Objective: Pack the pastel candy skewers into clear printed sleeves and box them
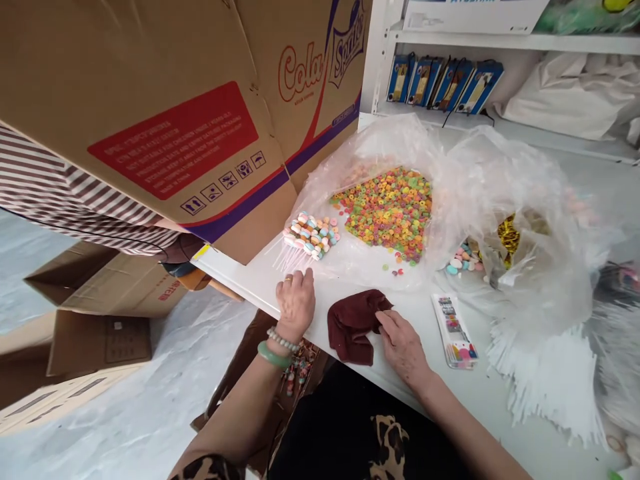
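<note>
The work at hand is candy on sticks: a short row of white sticks strung with pastel candy rings (311, 236) lies at the near edge of a heap of loose multicoloured candy rings (386, 215), both on a clear plastic bag (365, 150). The left hand (295, 303) sits at the near edge of the white table (420, 313), its fingers curled and held together, with the fingertips just at the bare stick ends. From this angle I can't tell whether they pinch anything. The right hand (401, 345) rests on a crumpled maroon cloth (356, 325), fingers lying close together with no clear pinch. Reaching the loose rings calls for the left hand to move up past the strung row.

Further right, a fringe of loose white sticks (543, 380) spreads near the bag, and pale candies (463, 260) and gold tinsel (509, 237) sit inside its folds. A small printed packet (454, 331) lies just right of the right hand, its wording too small to read. Overhead at left, a cardboard carton (165, 113) reads "Cola" and "Sprite" in red and purple, with handling symbols and a red panel of tiny text. A co-worker's striped sleeve (55, 193) shows beyond it, and blue packets (445, 83) stand on a far shelf.
</note>
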A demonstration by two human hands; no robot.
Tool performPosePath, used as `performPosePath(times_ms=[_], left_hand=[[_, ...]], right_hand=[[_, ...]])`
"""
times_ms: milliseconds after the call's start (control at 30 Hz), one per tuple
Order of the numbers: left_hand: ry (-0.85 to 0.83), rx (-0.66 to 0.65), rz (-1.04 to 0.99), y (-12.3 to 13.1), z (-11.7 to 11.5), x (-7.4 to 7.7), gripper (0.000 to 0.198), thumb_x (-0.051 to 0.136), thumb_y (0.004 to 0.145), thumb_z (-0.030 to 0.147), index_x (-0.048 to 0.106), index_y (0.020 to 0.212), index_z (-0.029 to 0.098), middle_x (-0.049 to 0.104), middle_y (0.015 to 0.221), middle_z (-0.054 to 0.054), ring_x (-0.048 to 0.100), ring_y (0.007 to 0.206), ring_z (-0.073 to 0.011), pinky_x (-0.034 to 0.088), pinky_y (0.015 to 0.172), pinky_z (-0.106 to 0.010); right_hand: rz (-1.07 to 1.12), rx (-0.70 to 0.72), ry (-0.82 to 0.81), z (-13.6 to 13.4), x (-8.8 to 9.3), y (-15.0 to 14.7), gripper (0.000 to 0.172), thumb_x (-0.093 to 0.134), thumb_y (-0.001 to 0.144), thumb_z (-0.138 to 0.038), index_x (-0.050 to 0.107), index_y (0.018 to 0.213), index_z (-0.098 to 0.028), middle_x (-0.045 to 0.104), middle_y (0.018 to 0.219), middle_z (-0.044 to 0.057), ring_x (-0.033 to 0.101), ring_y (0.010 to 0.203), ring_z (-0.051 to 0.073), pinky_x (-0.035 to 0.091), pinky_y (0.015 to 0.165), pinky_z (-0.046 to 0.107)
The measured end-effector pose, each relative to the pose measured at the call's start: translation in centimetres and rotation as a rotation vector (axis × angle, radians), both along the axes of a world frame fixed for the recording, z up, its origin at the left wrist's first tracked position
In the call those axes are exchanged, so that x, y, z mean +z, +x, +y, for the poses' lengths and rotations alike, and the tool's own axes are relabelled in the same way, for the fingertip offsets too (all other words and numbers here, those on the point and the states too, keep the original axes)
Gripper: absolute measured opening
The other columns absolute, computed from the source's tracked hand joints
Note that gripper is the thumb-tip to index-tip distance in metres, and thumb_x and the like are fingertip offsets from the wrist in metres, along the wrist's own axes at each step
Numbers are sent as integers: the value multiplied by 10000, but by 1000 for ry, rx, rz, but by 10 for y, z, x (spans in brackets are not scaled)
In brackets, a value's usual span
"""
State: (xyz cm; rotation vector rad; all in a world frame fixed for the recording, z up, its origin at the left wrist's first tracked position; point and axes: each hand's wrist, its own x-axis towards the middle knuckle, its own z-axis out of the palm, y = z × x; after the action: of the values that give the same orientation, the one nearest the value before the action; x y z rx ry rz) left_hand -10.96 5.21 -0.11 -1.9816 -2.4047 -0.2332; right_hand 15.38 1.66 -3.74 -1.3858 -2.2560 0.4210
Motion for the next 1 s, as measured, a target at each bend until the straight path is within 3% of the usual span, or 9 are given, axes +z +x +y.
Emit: performPosePath(times_ms=[133,267,400,533,600,700,867,933,1000], left_hand=[[-57,96,107,-6,37,2,342,341,933,233,653,1045,150,601,1049,-180,536,1001,-325,372,824,-436],[-9,136,-56,-13,43,-2,323,351,927,232,655,846,156,637,913,-147,573,915,-290,375,814,-416],[192,205,-569,10,20,-4,239,442,894,286,602,750,183,627,799,-72,565,777,-204,411,752,-330],[161,246,-1255,69,-12,-12,196,555,825,361,569,717,198,570,675,0,519,660,-148,428,635,-258],[131,225,-1425,97,-25,-18,212,566,820,389,588,732,198,587,690,4,522,665,-138,447,653,-253],[87,156,-1467,117,-35,-22,219,575,813,389,615,721,195,600,691,5,523,662,-127,452,665,-248],[-254,-13,-1339,84,-14,-5,281,660,735,421,646,609,170,564,546,4,495,538,-118,384,518,-236],[-58,100,-1300,67,7,6,308,620,778,462,691,742,165,633,654,-23,540,587,-122,413,546,-232],[60,147,-1427,57,28,15,404,605,793,498,694,1006,166,695,942,-83,617,745,-148,470,619,-239]], right_hand=[[146,-5,-45,3,6,-10,363,342,931,-111,605,1167,-192,638,1116,106,607,1003,189,500,856,307],[237,-4,-129,9,17,-17,328,344,935,-139,643,1056,-197,658,1022,93,621,906,177,503,795,290],[425,-78,-337,19,27,-31,244,432,925,-261,671,948,-218,677,941,59,623,864,178,491,817,302],[674,-182,-576,33,31,-54,263,504,885,-397,677,977,-222,700,980,40,626,920,189,481,862,314],[775,-206,-629,38,29,-62,251,527,851,-399,674,904,-203,695,904,32,616,867,183,479,824,303],[855,-281,-621,38,25,-59,224,532,814,-376,628,744,-186,631,739,8,561,730,156,454,712,270],[730,-289,-607,30,23,-28,267,491,840,-407,589,696,-204,581,657,-11,496,635,138,397,630,253],[685,-262,-634,25,23,-16,266,482,851,-407,586,702,-213,570,632,-19,498,617,138,396,633,254],[634,-244,-631,20,23,-9,250,478,859,-394,588,718,-220,562,625,-27,504,619,138,397,644,253]])
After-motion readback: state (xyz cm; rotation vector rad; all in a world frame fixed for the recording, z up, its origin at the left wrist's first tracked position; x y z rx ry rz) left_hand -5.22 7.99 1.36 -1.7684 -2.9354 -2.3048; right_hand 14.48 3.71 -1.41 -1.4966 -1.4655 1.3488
